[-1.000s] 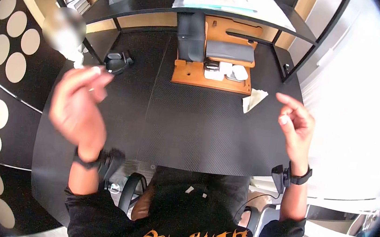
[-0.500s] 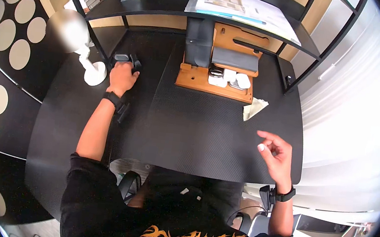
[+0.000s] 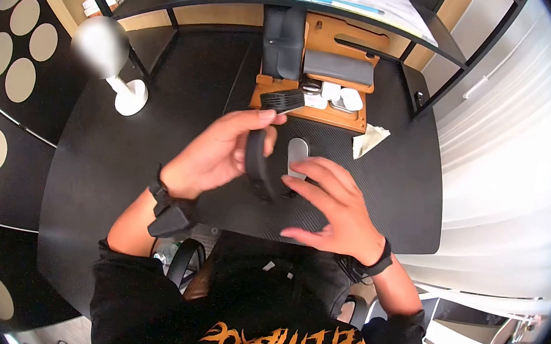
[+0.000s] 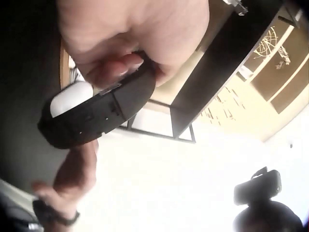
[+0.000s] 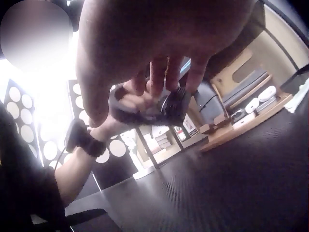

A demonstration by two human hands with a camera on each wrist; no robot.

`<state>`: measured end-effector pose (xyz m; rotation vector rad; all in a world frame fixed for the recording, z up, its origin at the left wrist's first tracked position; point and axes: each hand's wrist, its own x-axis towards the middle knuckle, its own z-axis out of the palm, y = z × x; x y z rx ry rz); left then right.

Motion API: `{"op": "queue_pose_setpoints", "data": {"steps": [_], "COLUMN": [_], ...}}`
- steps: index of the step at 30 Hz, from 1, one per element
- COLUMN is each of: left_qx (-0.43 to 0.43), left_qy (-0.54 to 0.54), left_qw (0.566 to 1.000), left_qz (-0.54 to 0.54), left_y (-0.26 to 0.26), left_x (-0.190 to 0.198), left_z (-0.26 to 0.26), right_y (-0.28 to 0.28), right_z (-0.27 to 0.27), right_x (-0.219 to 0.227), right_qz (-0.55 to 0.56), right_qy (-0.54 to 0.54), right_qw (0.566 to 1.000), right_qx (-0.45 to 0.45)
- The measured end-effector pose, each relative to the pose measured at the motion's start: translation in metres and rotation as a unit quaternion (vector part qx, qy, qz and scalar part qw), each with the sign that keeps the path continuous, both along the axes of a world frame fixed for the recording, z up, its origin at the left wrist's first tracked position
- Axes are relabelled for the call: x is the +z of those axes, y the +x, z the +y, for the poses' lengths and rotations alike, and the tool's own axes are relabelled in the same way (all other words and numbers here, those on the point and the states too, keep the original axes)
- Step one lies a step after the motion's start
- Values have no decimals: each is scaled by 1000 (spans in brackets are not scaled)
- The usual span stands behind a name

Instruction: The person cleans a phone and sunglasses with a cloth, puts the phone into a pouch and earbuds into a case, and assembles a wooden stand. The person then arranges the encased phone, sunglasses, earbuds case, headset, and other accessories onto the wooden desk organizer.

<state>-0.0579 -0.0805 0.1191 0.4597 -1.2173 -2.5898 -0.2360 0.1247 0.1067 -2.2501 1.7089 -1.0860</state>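
"Band first: where does it sit?"

"Black curved band (image 3: pixel 257 163), in your left hand (image 3: pixel 213 155), held up over the dark desk (image 3: pixel 186 87). Your fingers curl round it; left wrist view has fingertips against its inner side."

"And the black ribbed piece (image 3: pixel 282 99)?"

"Top end, by your left thumb. In the head view it overlaps the front of the wooden stand (image 3: pixel 326 115). Contact between the two: cannot tell."

"Your right hand (image 3: pixel 343 207)?"

"Released, nothing grasped. Fingers spread, thumb apart, palm turned toward the band. Fingertips right by the silver-grey oval (image 3: pixel 297 153). Whether you touch it, cannot tell."

"Surroundings?"

"Wooden stand on the desk, beyond your hands, bearing a dark grey case (image 3: pixel 338 67) and small white items (image 3: pixel 351 100). Pale crumpled piece (image 3: pixel 368 142) near the stand's right front corner. White lamp (image 3: pixel 131 98) on the desk's left side, well apart from your left hand."
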Motion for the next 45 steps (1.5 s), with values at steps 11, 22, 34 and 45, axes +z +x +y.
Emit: {"op": "queue_pose_setpoints", "data": {"steps": [11, 22, 34, 45], "left_qx": [11, -107, 8, 222], "left_qy": [83, -179, -572, -727], "left_qw": [996, 977, 818, 648], "left_qz": [23, -35, -62, -49], "left_y": [-45, -17, 1, -81], "left_x": [-25, -70, -70, -71], "left_z": [18, 25, 39, -54], "right_y": [-26, -116, -219, -232], "right_z": [24, 23, -99, -107], "right_x": [-20, 16, -2, -34], "right_qz": [-11, -233, -104, 59], "right_qy": [57, 40, -68, -101], "right_qw": [998, 938, 967, 952], "right_qx": [-26, -254, -224, -282]}}
